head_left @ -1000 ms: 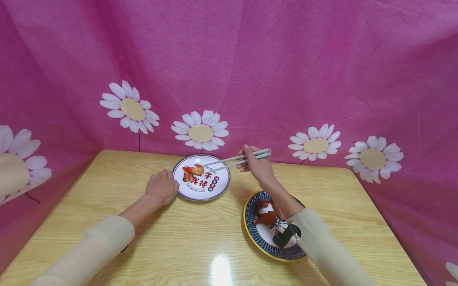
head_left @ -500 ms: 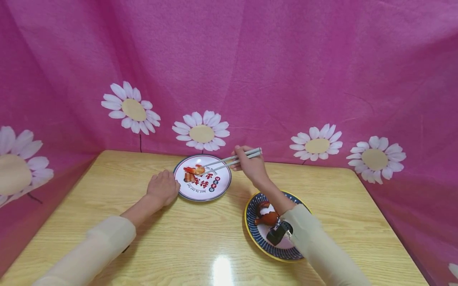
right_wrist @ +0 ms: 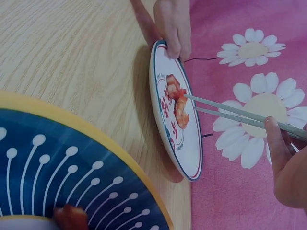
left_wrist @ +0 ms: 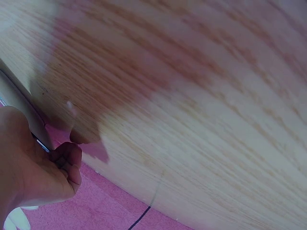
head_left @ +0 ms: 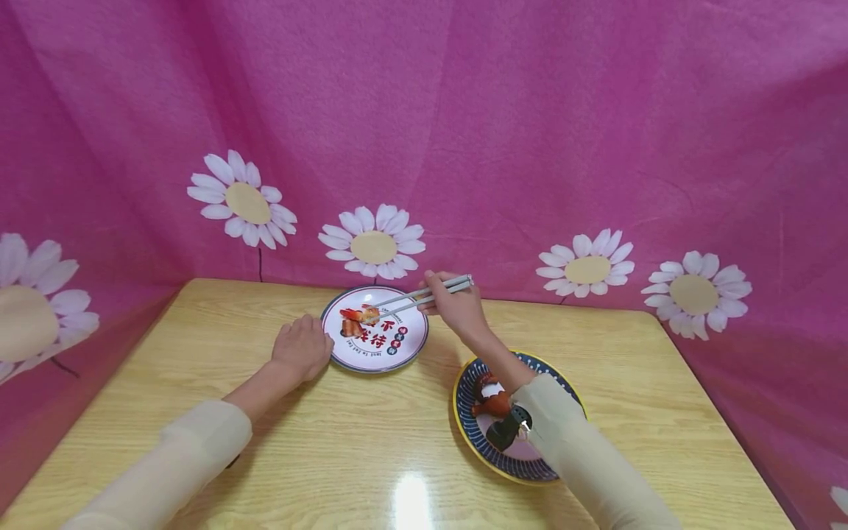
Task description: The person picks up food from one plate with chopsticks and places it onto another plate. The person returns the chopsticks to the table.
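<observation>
At the back of the table my right hand holds a pair of pale chopsticks between thumb and fingers. Their tips meet a shrimp on the small white plate, which bears red lettering and a dark rim. Touching the shrimp is a brown-red chunk that looks like meat. My left hand grips the plate's left edge, its thumb and fingers at the rim in the right wrist view. In the left wrist view curled fingers show at that edge.
Under my right forearm stands a blue-patterned dish with a yellow rim. It holds a drumstick and other dark red-brown food, partly hidden by the sleeve and a black wrist camera. A pink flowered cloth hangs behind the wooden table.
My right hand has shifted left with the chopsticks, their tips staying at the shrimp. The left hand and the plate keep their places.
</observation>
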Available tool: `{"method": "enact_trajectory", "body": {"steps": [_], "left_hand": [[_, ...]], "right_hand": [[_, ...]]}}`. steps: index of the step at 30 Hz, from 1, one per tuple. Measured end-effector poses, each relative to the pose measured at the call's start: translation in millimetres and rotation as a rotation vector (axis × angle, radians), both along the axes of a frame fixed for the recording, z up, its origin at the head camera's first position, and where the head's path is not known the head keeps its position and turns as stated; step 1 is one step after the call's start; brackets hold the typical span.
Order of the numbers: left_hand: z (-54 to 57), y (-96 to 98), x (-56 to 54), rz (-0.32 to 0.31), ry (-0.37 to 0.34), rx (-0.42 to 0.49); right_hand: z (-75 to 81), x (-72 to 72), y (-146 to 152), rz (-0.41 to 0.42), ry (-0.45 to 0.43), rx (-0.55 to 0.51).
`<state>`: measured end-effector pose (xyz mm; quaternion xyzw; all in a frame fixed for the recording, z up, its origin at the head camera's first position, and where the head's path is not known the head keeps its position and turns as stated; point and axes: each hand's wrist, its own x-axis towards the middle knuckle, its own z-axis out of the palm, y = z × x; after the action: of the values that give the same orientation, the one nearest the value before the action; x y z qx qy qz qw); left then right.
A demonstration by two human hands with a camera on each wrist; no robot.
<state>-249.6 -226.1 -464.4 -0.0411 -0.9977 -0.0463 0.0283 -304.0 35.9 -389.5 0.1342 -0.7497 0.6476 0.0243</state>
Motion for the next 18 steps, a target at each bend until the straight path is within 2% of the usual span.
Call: {"method": "enact_trajectory", "body": {"steps": [9, 18], "left_hand": [[-1.5, -0.8, -0.5, 0.0, 0.007, 0.007], [2.3, -0.4, 2.3, -0.005, 0.011, 0.005]], "right_hand": [[-7.2, -2.4, -8.9, 0.001, -0.002, 0.015], [-8.9, -3.1, -13.1, -0.03, 0.001, 0.06]]}}
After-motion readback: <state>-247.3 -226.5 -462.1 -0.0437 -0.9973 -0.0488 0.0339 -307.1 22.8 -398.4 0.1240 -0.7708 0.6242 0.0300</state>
